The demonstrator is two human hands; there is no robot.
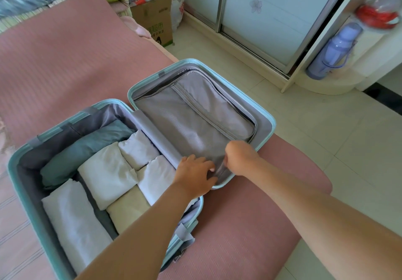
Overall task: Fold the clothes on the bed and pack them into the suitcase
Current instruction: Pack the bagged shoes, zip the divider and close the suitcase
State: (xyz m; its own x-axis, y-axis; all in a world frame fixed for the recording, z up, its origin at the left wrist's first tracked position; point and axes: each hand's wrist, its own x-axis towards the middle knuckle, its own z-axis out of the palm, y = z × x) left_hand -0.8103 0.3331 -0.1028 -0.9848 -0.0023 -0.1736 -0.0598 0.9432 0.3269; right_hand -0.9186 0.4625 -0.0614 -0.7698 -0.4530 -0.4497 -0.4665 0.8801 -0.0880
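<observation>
Down at the lid's near corner, the right hand is curled tight, pinching the grey lining. The left hand lies flatter, fingertips pressing that lining. Folded clothes fill the suitcase, open on the bed.

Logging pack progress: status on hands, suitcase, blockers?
Left hand rests on grey fabric zip divider corner; right hand pinches its edge. Folded white, teal and cream clothes fill other half of light-blue hard-shell suitcase. Nothing in the way.

Bare left hand, bare right hand, both forearms bare.
</observation>
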